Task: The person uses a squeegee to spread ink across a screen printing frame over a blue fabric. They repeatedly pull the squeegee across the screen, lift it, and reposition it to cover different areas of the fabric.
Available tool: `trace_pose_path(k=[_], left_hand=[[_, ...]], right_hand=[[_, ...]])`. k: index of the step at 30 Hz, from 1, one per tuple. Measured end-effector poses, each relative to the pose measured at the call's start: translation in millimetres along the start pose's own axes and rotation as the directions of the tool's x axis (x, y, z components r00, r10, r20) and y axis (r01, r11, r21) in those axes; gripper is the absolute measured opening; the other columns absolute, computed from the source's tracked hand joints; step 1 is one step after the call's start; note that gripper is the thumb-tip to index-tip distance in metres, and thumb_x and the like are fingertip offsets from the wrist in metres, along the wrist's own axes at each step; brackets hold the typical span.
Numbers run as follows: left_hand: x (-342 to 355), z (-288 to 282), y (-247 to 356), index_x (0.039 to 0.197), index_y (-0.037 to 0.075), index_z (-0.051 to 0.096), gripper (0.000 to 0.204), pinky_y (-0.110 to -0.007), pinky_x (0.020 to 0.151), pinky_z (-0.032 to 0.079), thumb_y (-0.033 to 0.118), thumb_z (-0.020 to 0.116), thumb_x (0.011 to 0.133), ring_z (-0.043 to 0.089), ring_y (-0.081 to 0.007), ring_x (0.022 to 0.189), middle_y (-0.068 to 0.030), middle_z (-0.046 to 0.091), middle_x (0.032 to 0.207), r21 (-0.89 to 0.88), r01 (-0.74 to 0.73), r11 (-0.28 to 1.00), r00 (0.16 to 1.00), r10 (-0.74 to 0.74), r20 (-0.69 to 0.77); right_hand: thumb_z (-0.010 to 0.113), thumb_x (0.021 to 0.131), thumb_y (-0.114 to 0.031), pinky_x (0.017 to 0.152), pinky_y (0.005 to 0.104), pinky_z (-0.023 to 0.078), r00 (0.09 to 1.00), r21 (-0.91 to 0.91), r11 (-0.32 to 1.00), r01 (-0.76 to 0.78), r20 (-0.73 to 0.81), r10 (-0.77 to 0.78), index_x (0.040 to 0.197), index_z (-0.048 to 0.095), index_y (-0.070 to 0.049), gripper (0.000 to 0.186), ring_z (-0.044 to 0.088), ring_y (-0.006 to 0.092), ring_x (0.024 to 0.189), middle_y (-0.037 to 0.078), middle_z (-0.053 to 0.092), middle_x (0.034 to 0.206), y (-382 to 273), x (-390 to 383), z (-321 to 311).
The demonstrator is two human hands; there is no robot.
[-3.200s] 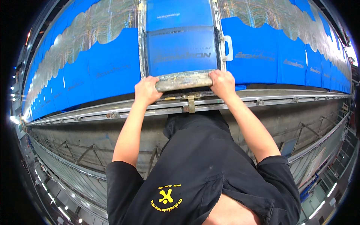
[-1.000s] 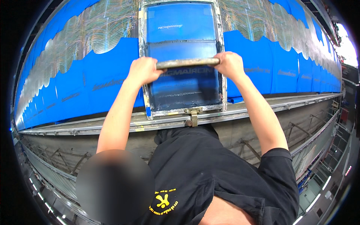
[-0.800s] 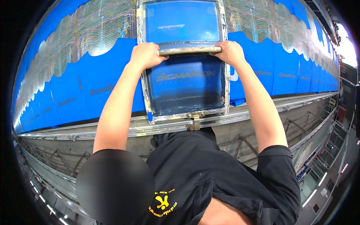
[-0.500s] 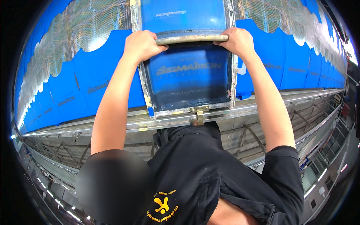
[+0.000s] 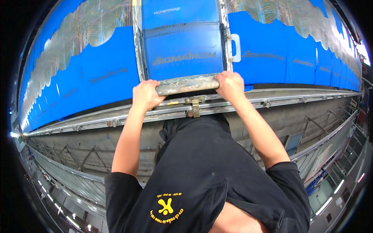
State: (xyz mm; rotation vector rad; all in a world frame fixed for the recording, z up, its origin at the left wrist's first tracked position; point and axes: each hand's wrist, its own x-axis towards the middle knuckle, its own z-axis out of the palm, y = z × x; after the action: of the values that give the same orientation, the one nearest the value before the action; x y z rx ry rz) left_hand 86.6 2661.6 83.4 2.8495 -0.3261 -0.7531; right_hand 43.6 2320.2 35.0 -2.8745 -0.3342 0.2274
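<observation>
Both hands grip the ends of a long worn squeegee. My left hand is closed round its left end, and my right hand round its right end. The squeegee lies across the near end of a printing screen, whose metal frame is stained and worn. Beyond it, the screen's blue-looking mesh shows dark lettering and a dark smear line across it. A pale loop handle sticks out beside the frame's right side. The squeegee's lower edge is hidden.
Blue fabric with dark lettering runs along the long table on both sides, with shiny clear film farther back. A metal rail edges the table before me; a brass-coloured bracket sits on it. Metal framework stands below.
Both hands have drawn the squeegee toward me, from mid-screen to the near frame end. The mesh's near half, dark before, now looks brighter blue. The squeegee has tipped, showing a broader face.
</observation>
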Motion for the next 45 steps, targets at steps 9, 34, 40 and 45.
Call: trace_pose_path(k=[9,34,40,45], left_hand=[[-27,13,13,0.123,0.008,0.075,0.055,-0.049,0.111,0.046,0.023,0.089,0.072,0.061,-0.0343,0.131,-0.0141,0.067,0.138,0.126,-0.201,0.971,0.942,0.227,-0.248],[-52,8,10,0.13,0.011,0.071,0.059,-0.042,0.11,0.046,0.009,0.079,0.071,0.062,-0.0252,0.127,-0.0033,0.071,0.135,-0.149,-0.308,0.94,0.937,0.273,-0.218],[-53,13,12,0.129,0.009,0.071,0.059,-0.043,0.108,0.047,0.004,0.076,0.071,0.063,-0.0266,0.125,-0.0049,0.07,0.133,-0.093,-0.318,0.944,0.923,0.285,-0.258],[-52,14,12,0.131,0.008,0.069,0.059,-0.046,0.108,0.051,0.003,0.074,0.072,0.065,-0.0298,0.124,-0.0093,0.071,0.132,-0.045,-0.379,0.924,0.87,0.34,-0.357]], right_hand=[[0.079,0.094,-0.034,0.1,0.0442,0.055,0.854,0.479,0.877,-0.041,-0.439,0.28,0.125,0.075,-0.005,0.043,0.069,0.037,0.112,0.02,0.073,0.122,66,59,1],[0.075,0.102,-0.022,0.054,0.0248,0.03,0.687,0.958,0.283,0.04,-0.232,0.689,0.136,0.07,-0.004,0.039,0.04,0.0014,0.065,-0.006,0.062,0.084,33,125,27],[0.076,0.101,-0.021,0.057,0.0246,0.038,0.655,0.953,0.295,-0.062,-0.184,0.733,0.134,0.072,-0.007,0.036,0.047,0.0025,0.067,-0.004,0.065,0.086,23,125,19],[0.077,0.099,-0.026,0.074,0.0283,0.051,0.697,0.95,0.29,-0.114,-0.132,0.705,0.135,0.07,-0.007,0.042,0.061,0.0093,0.084,0.004,0.073,0.102,22,132,15]])
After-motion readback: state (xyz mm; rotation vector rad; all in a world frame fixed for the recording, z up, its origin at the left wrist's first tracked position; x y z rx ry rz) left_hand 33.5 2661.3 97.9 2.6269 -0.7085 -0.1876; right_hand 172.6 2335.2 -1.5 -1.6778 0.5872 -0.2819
